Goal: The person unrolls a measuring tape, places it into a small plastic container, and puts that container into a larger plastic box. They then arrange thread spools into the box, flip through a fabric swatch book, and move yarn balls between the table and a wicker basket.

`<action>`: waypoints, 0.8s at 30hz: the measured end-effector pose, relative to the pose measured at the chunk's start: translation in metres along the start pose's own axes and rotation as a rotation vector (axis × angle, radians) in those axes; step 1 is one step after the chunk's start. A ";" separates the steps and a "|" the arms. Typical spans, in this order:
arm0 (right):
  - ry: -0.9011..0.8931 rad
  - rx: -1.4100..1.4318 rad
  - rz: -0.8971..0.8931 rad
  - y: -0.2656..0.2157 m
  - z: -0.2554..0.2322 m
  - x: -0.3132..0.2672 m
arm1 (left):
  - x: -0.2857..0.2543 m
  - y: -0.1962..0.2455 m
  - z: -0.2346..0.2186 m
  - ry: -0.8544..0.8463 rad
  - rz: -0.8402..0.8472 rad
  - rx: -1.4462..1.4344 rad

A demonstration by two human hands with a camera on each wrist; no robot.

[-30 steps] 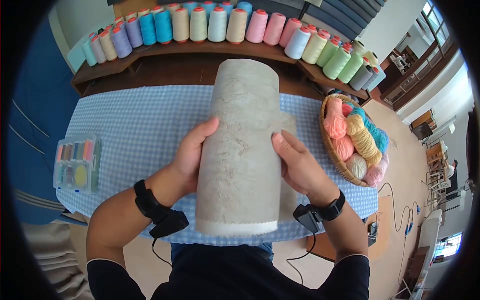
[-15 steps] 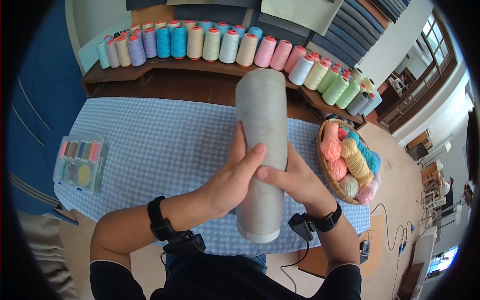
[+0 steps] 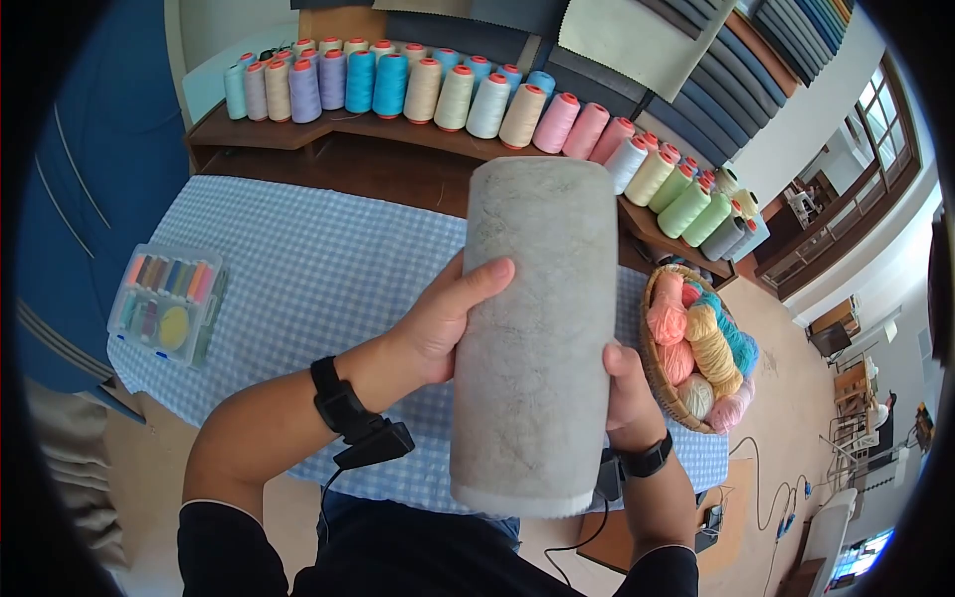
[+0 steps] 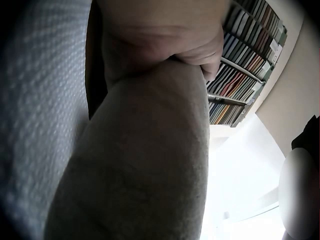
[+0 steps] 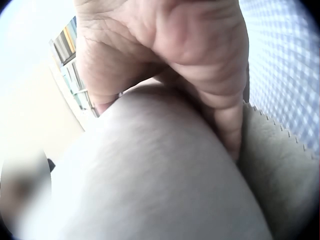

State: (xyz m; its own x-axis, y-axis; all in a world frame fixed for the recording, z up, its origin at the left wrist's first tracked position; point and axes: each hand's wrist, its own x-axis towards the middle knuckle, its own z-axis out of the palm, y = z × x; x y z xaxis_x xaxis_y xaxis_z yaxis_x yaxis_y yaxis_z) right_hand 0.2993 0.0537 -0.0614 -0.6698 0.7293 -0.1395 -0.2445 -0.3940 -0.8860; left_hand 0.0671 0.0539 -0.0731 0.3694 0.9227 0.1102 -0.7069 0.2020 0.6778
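A grey suede-like fabric roll [image 3: 537, 328], mottled and with a pale zigzag-cut lower edge, is held up lengthwise over the table. My left hand [image 3: 448, 318] grips its left side, thumb across the front and fingers out of sight behind. On the right side my right hand [image 3: 632, 388] grips lower down, thumb at the edge. In the left wrist view the left palm [image 4: 160, 40] lies against the rounded fabric. The right wrist view has the right hand [image 5: 175, 55] curled round the fabric, with a loose zigzag-edged flap [image 5: 275, 160] beyond its fingers.
A blue checked cloth [image 3: 298, 269] covers the table. To the left lies a clear sewing box [image 3: 164, 303]; at right stands a wicker basket [image 3: 652, 348] of yarn. Several thread cones [image 3: 487, 104] line a curved brown shelf [image 3: 398, 184] at the back, fabric samples [image 3: 736, 90] above.
Half a second ago the fabric looked narrow, both hands close together on it; now it shows a broad face with hands apart at its sides. The head view has shifted too.
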 end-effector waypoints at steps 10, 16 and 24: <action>-0.058 -0.220 -0.003 0.003 0.000 -0.001 | -0.020 0.002 0.001 -0.078 0.077 0.036; -0.077 -0.125 0.132 0.014 0.008 0.013 | -0.030 0.008 0.006 0.048 0.143 0.095; -0.138 -0.026 -0.053 0.032 0.015 0.021 | -0.034 0.017 -0.001 -0.002 0.186 0.273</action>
State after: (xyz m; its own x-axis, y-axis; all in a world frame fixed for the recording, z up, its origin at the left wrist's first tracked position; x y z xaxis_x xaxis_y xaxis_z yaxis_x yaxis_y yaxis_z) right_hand 0.2672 0.0480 -0.0862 -0.7473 0.6637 -0.0319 -0.2646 -0.3413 -0.9019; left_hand 0.0414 0.0260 -0.0663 0.2503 0.9349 0.2517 -0.5747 -0.0657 0.8157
